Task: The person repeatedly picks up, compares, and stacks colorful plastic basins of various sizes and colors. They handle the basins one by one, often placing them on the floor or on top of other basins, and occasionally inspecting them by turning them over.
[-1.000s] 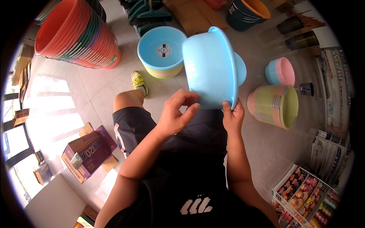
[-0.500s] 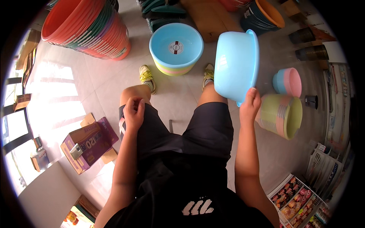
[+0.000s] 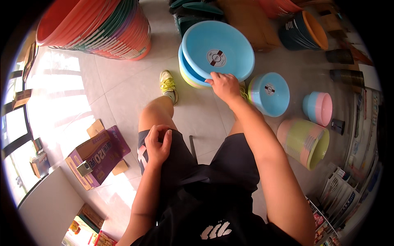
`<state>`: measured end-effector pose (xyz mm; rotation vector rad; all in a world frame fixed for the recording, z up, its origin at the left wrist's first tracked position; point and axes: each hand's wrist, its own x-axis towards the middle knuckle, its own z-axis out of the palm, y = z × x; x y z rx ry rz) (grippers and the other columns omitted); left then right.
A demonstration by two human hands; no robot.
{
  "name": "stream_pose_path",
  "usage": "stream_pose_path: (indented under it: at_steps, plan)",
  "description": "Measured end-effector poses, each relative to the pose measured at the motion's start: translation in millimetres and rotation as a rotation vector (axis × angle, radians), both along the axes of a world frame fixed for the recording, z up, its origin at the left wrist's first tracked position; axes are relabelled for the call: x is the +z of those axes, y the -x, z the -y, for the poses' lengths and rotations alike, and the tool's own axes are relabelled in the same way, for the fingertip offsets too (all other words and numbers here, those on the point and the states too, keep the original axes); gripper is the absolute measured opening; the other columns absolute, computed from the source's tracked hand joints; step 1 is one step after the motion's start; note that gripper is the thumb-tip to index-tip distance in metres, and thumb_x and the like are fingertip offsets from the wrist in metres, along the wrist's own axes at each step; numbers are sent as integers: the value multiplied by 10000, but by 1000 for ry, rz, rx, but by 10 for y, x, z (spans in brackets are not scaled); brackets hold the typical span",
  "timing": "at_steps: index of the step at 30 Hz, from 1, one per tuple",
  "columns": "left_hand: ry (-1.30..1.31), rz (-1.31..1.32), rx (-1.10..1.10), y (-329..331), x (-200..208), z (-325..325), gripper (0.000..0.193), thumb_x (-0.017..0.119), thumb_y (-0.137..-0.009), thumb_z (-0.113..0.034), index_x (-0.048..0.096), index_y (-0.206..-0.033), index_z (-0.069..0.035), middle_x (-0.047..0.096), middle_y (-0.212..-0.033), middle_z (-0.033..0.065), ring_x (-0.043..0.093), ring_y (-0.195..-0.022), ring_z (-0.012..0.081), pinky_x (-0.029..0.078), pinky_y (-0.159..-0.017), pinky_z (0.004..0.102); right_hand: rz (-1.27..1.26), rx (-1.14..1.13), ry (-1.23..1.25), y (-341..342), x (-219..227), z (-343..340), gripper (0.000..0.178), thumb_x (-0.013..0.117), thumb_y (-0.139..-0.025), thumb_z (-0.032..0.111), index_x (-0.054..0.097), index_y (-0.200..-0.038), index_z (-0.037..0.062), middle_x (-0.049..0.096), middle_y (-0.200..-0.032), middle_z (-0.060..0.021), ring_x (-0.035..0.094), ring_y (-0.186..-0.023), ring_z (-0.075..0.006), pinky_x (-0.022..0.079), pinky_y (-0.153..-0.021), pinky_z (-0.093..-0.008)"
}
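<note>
My right hand [image 3: 227, 87] grips the near rim of a light blue plastic basin [image 3: 238, 45], thumb on one side and fingers on the other. That basin is tilted, its inside with a round label facing me. It overlaps the basin stack [image 3: 193, 79] between my feet, whose blue top basin and greenish lower layers show at the left. My left hand [image 3: 158, 143] lies on my left thigh, fingers loosely curled, holding nothing. Right of my right foot sits a smaller stack of basins [image 3: 274, 94], blue on top.
Tall nested red and green buckets [image 3: 135, 33] stand at the far left. An open purple carton [image 3: 98, 156] lies left of me. To the right are green and pink nested buckets [image 3: 301, 141], pink and blue ones [image 3: 324, 108], and dark buckets with an orange inside [image 3: 303, 33].
My right hand has carried the blue basin left and forward, from beside my right leg to the stack, turning its inside toward me. The smaller stack now shows. My left hand stays on my thigh.
</note>
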<state>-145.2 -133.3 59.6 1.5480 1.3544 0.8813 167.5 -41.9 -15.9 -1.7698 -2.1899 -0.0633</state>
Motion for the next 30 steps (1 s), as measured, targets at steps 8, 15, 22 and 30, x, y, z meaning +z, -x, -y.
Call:
stream_pose_path:
  at_steps: [8, 15, 22, 30]
  plan:
    - [4, -35, -31, -52, 45, -153, 118, 689, -830, -24, 627, -918, 21, 604, -777, 92, 558, -597, 147, 446, -578, 251, 29, -24, 309, 189, -857, -46, 292, 606, -942, 378, 544, -890, 97, 658, -742, -66, 664, -669, -268, 480, -657, -406]
    - [-6, 5, -105, -121, 42, -220, 144, 690, -804, -43, 625, -915, 21, 600, -775, 97, 555, -585, 160, 441, -572, 254, 26, -22, 327, 198, -879, -66, 285, 596, -949, 370, 578, -907, 88, 664, -766, -74, 665, -683, -269, 484, -655, -401]
    - [3, -12, -125, -238, 22, -184, 132, 675, -821, -38, 623, -931, 13, 614, -803, 91, 569, -609, 162, 455, -595, 260, -104, -144, 713, 169, -582, -239, 344, 614, -933, 418, 611, -977, 78, 698, -856, -98, 692, -820, -295, 527, -740, -429]
    - [12, -78, -148, -350, 6, -95, 148, 649, -810, -21, 617, -948, 21, 617, -830, 105, 573, -632, 169, 463, -622, 264, -498, -311, 204, -1006, -192, 402, 371, 670, -883, 263, 628, -1169, 32, 663, -1135, -177, 638, -1028, -356, 516, -881, -438]
